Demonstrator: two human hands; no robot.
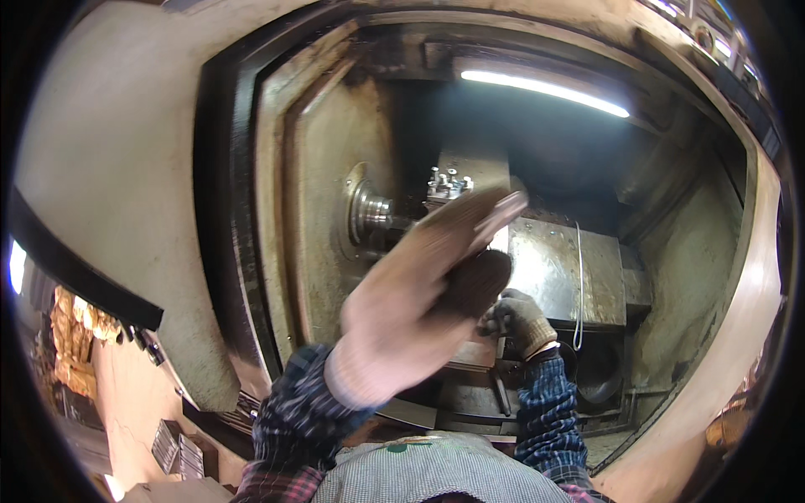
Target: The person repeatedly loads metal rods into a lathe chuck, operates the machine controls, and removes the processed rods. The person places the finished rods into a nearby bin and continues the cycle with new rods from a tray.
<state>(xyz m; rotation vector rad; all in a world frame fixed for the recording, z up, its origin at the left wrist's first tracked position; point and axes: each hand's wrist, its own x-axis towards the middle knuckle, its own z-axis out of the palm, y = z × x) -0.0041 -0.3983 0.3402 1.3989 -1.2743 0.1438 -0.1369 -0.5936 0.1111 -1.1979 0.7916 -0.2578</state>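
Observation:
My left hand (411,302), in a pale work glove with a dark palm side, is raised close to the camera inside a lathe. It is blurred by motion; its fingers are stretched out and the thumb stands apart, with nothing seen in it. Beyond it, my right hand (521,322), also gloved, is curled low in front of a flat metal cover (558,272). What its fingers close on, if anything, is hidden. The spindle nose (373,211) sticks out of the left wall. A tool holder with upright bolts (449,183) shows behind my left hand, which hides much of the middle.
A thin pale hose (579,285) hangs over the metal cover. A dark bar or handle (501,392) slants below my right hand. The sliding door's dark edge (226,210) bounds the opening at left, and a bright lamp tube (545,92) spans the top.

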